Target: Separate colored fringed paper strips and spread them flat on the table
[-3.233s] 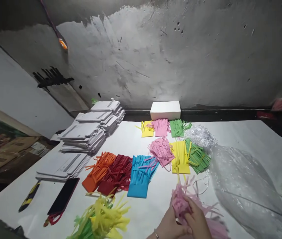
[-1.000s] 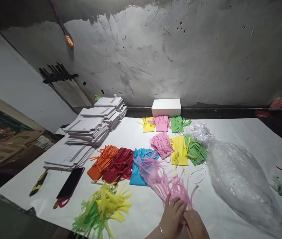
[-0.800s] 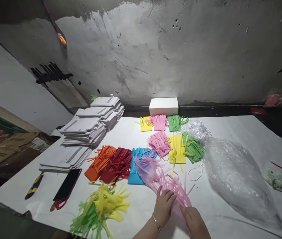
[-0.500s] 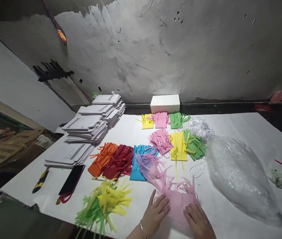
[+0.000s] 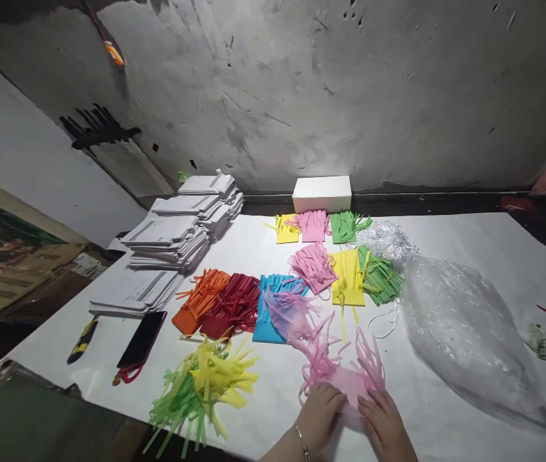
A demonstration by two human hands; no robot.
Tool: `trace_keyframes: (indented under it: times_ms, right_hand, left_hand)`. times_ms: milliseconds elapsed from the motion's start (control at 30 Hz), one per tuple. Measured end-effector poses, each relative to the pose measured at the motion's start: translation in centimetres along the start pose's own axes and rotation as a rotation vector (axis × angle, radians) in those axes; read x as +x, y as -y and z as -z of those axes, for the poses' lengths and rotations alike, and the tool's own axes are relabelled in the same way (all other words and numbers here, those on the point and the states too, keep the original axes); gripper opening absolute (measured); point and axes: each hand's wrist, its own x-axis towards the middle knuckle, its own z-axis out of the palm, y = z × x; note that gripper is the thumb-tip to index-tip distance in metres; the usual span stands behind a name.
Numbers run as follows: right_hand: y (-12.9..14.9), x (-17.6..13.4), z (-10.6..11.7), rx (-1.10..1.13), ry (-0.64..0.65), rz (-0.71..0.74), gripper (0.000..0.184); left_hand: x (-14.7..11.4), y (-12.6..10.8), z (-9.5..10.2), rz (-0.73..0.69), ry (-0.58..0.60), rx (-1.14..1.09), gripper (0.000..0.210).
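A sheet of pink tissue paper (image 5: 349,380) with fringed ends lies at the table's near edge, its strips spreading away from me. My left hand (image 5: 321,414), with a bangle on the wrist, has bent fingers closed over the sheet's left near part. Over its right near part, the fingers of my right hand (image 5: 382,420) are curled close together; both thumbs are hidden. Just beyond, loose pink strips (image 5: 292,311) overlap a blue fringed bundle (image 5: 265,330). Left of my hands is a loose yellow and green fringe bunch (image 5: 205,385).
Further back lie orange (image 5: 190,314), dark red (image 5: 229,305), pink (image 5: 314,266), yellow (image 5: 348,276) and green (image 5: 382,279) fringed bundles. A clear plastic bag (image 5: 469,340) lies right. Paper stacks (image 5: 162,231), a phone (image 5: 142,340) and a cutter (image 5: 83,340) are left; a white box (image 5: 321,194) stands behind.
My left hand has moved right and closed its fingers, which lay spread on the pink sheet before. Less of the sheet's plain part shows between my hands. The view has shifted slightly.
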Motion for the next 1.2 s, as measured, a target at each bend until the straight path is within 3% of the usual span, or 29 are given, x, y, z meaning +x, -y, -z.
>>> trace_keyframes:
  times_ms: [67,167,333,467,533,667,733,800,933,1000,1067,1200]
  right_hand:
    - [0.3,0.5,-0.2,-0.031,-0.014,-0.172,0.016]
    - [0.4,1.9,-0.6,-0.094,-0.003,-0.355,0.021]
    - [-0.4,4.1,-1.4,-0.156,-0.002,-0.425,0.025]
    - [-0.7,4.2,-1.1,-0.205,-0.033,-0.445,0.015]
    - [-0.4,3.9,-0.7,-0.225,-0.059,-0.416,0.018]
    - [0.5,3.1,-0.5,-0.214,0.014,-0.088,0.03]
    - [0.8,3.1,-0.7,-0.22,0.017,-0.018,0.028]
    - [0.8,3.2,-0.9,-0.2,-0.007,-0.046,0.024]
    - [0.4,3.2,-0.1,-0.088,0.025,-0.054,0.022]
    - [0.4,3.0,0.3,-0.054,0.05,-0.016,0.022]
    - [0.6,2.8,0.2,-0.035,0.064,0.011,0.025]
    - [1.3,2.3,-1.4,-0.019,-0.078,-0.042,0.025]
  left_hand:
    - [0.9,-0.1,0.4,0.124,-0.028,-0.056,0.027]
    - [2.3,0.0,0.8,0.318,-0.107,-0.075,0.024]
    - [4.8,0.1,1.0,0.538,-0.186,-0.036,0.017]
    - [5.9,0.0,1.2,0.598,-0.16,0.008,0.011]
    - [6.2,0.1,1.3,0.6,-0.141,0.032,0.012]
    - [6.6,0.1,1.6,0.582,-0.119,0.064,0.017]
    - [6.5,-0.3,2.1,0.556,-0.114,0.066,0.019]
    - [5.8,-0.9,2.7,0.49,-0.124,0.064,0.027]
    - [3.2,-2.0,3.1,0.016,-0.122,0.193,0.057]
    - [2.0,-1.8,2.5,-0.157,-0.131,0.294,0.051]
    - [1.3,-1.0,1.5,-0.171,-0.193,0.378,0.039]
    - [0.3,1.2,-0.7,-0.285,-0.359,0.489,0.016]
